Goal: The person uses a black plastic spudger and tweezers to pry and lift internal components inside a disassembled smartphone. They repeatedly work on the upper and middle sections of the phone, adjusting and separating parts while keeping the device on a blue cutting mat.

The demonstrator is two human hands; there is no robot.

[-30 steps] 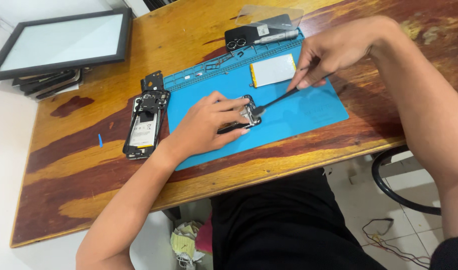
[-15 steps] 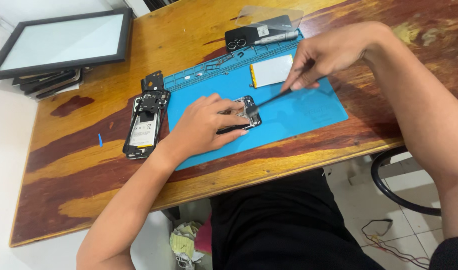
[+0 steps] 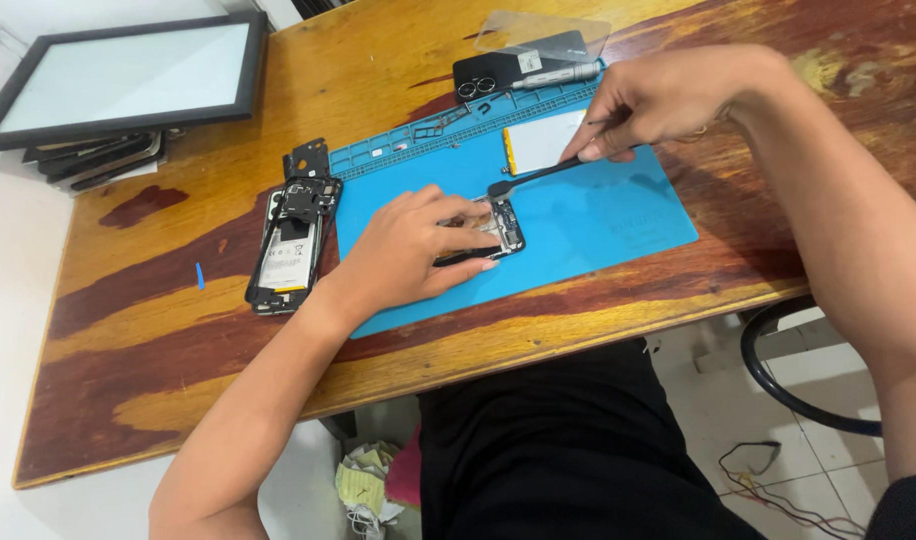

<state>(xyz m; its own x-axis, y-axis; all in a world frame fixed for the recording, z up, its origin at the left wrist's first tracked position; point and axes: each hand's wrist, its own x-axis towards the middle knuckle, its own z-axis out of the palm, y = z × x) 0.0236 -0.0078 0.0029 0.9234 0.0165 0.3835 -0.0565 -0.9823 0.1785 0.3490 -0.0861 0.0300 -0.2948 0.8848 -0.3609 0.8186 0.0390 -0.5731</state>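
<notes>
left hand pins opened phone | right hand pinches black tool above it

Operator: bare hands and forearms, dark clothing.
Left hand and right hand ungloved, no rings or watch visible; forearms uncovered. Black trousers at the lap; a dark sleeve edge at the right elbow.

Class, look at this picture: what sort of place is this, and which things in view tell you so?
Probably a phone repair bench: an opened phone lies on a wooden table, a blue work mat holds small parts, and the hands work on a second phone with a thin tool.
</notes>
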